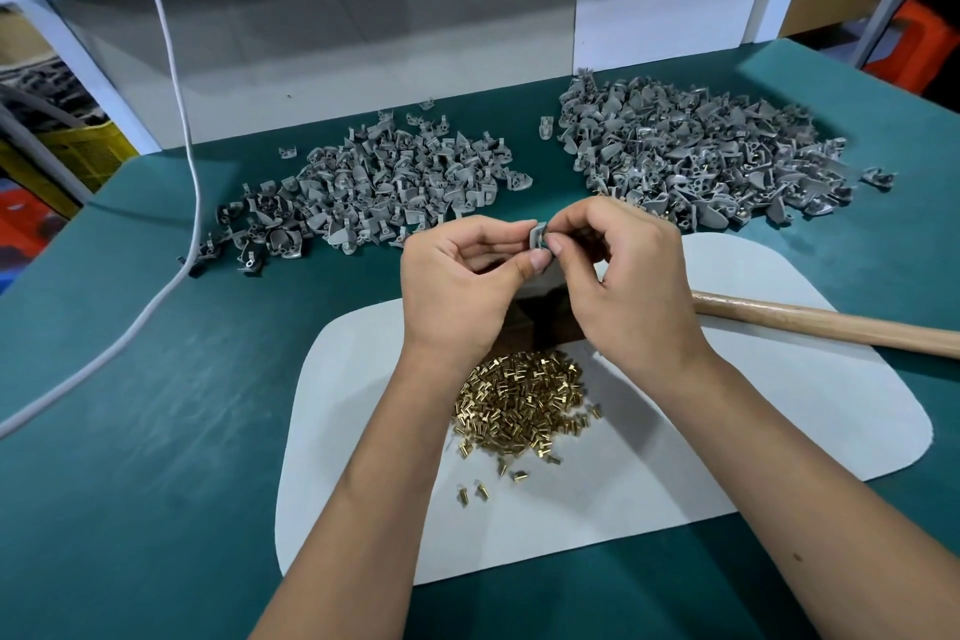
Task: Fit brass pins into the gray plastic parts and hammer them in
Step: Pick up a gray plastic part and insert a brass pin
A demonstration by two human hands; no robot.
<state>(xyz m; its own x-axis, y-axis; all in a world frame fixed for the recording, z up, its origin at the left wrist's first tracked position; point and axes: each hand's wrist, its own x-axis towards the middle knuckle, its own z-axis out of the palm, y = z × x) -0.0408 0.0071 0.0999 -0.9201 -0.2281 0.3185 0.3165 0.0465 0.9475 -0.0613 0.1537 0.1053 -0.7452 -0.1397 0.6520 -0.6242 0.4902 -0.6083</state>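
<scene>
My left hand [462,276] pinches a small gray plastic part [537,237] between thumb and fingers above the white mat. My right hand [618,270] meets it from the right, fingertips pinched at the part; whatever they hold is hidden. A heap of brass pins [524,400] lies on the mat below my wrists. A pile of gray parts [384,192] sits at the back left. Another pile [691,156], with brass showing in some pieces, sits at the back right. The hammer's wooden handle [831,325] lies on the right; its head is hidden behind my hands.
The white mat [779,431] rests on a green table [156,405]. A white cable [192,203] runs down the left side. A dark block [545,322] sits under my hands. A white panel stands behind the piles.
</scene>
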